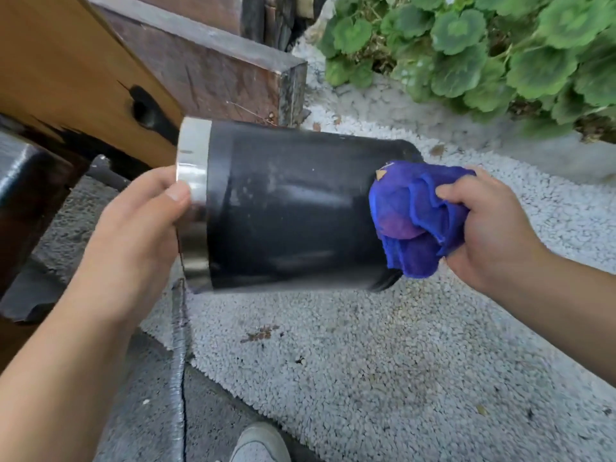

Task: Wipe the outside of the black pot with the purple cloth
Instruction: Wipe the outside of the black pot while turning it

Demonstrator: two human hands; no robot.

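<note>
From the head view, the black pot [293, 208] is held in the air over pale gravel [333, 361], lying on its side, its long axis running left to right with the silver-banded rim leftward. The left hand [133, 228] grips that rim, thumb curled over the band. The right hand [493, 225] clutches the bunched purple cloth [420, 221] against the pot's right end.

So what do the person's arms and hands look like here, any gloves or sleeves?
Both are bare: the left hand and right hand wear no gloves, rings or watch, and no sleeves show on either forearm. Fingernails are short and unpainted.
</note>
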